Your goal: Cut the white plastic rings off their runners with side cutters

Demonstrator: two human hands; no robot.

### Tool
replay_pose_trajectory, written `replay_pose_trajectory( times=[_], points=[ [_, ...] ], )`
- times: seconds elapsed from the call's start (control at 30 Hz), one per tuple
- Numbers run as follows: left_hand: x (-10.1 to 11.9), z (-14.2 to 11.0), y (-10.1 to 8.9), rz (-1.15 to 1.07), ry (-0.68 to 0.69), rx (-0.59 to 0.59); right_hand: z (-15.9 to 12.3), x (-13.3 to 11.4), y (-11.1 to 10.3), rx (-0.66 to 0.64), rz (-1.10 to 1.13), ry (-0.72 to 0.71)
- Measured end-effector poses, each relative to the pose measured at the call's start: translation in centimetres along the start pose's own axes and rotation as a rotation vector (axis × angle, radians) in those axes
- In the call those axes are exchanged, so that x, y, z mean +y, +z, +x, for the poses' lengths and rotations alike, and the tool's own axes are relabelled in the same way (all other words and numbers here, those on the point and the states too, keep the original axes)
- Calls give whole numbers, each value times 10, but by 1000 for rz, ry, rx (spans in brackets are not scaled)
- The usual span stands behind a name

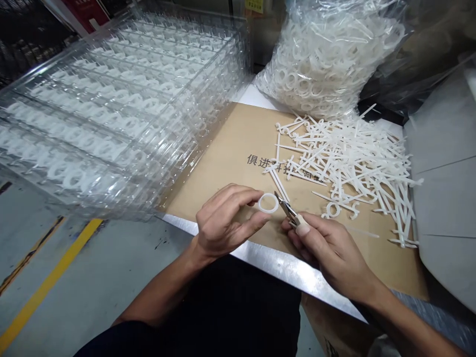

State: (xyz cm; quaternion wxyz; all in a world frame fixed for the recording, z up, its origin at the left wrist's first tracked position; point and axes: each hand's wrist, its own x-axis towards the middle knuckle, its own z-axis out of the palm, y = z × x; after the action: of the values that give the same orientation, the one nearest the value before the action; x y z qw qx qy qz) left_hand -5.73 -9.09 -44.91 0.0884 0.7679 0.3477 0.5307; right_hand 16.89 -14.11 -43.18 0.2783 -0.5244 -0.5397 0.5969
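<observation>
From where I'm standing, the person is dressed in dark clothing. A near-black garment [230, 307] fills the space below the arms, too dark for seams or markings to show, so I can't tell where one piece of clothing ends and another begins. A dark sleeve [111, 339] ends above the left forearm [159, 292], and the right forearm [405, 322] is just as bare. The left hand [221, 223] has nothing on it, and its nails are short. The right hand [330, 253] wears a smooth beige finger cot [303, 225] snugly over one fingertip.
</observation>
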Motion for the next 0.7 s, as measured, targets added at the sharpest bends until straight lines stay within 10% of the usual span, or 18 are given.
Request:
replay_pose_trajectory(
  times=[0.5,0.7],
  points=[
    [-2,-2,-1,-27,-32,-1,1,0,-1,-4,3,5],
    [-7,-2,0,-220,-291,18,6,0,-1,-18,0,-18]
  ],
)
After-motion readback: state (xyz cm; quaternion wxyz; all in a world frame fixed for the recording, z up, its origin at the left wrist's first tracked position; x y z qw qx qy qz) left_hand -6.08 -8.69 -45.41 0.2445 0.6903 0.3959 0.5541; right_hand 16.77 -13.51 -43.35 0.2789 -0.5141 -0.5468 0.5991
